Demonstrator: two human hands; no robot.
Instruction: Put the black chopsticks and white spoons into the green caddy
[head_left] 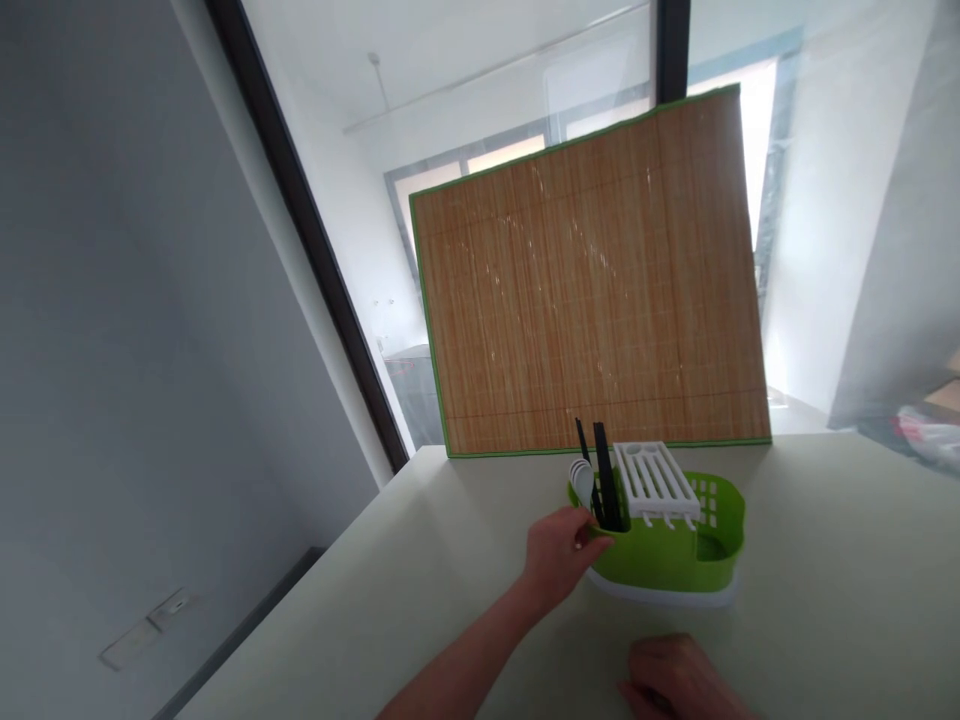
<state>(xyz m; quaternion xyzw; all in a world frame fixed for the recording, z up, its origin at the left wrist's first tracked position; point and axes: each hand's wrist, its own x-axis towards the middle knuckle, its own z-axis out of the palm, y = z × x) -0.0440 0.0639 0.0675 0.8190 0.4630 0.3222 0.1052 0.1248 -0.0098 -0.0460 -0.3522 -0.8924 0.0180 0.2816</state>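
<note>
A green caddy [652,560] with a white base stands on the pale table. Black chopsticks [606,475] and light-coloured utensils [582,480], one with a fork-like tip, rise from its left end. Across its middle lies a white slatted rack [654,480] with small hooks at the front. My left hand [564,552] is at the caddy's left front rim, thumb and fingers pinched near the light utensils; what lies between them is hidden. My right hand [671,675] rests on the table in front of the caddy, its fingers curled and their inside out of sight.
A bamboo mat [592,290] with green edging stands upright behind the caddy, at the far edge of the pale table [442,560]. Behind it is a glass partition with dark frames. A grey wall [150,350] fills the left side.
</note>
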